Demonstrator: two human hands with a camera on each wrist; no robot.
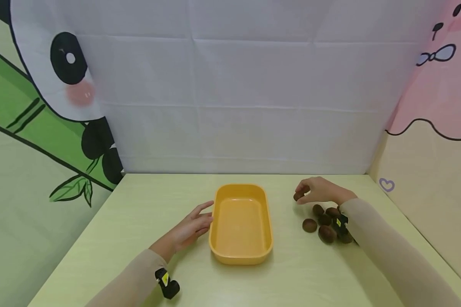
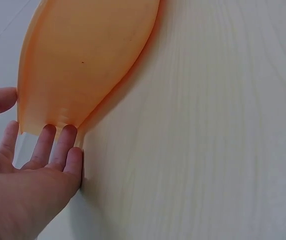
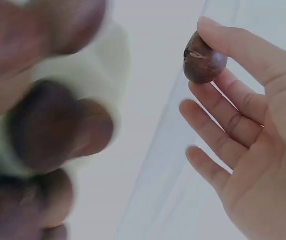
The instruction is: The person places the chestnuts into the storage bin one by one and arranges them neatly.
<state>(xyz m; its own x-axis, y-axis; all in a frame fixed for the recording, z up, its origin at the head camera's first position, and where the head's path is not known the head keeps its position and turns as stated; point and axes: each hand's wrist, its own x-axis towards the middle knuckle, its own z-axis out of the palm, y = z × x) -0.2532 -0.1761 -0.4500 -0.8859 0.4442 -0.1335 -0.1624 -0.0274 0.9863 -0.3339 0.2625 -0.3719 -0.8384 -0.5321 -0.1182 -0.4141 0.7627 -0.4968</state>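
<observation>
right hand pinches one chestnut, far-left of the other chestnuts; left hand, fingers spread, touches left side of yellow tub, probably to steady it.

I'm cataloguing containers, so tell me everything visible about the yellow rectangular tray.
The glossy yellow rectangular tray looks plastic, with rounded corners, raised walls and a smooth rim. A tiny dark speck marks its outside. Empty and upright, it sits on the pale wood-grain table, its left side touched by the left hand.
</observation>
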